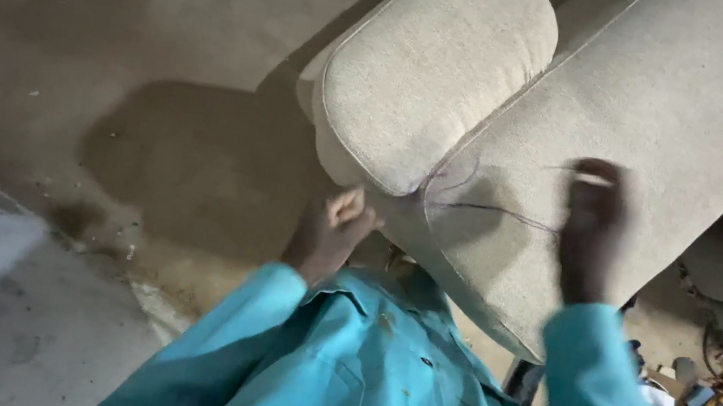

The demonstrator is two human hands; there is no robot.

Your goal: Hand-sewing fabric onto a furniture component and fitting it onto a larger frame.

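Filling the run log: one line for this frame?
left hand: fisted at beige fabric cushion seam | right hand: blurred, pulling dark thread | beige upholstered seat panel

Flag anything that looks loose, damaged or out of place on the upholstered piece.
Loose dark thread trails across the beige cushion from the seam beside the round pad toward the blurred right hand. The left hand is fisted below the pad. No tear visible.
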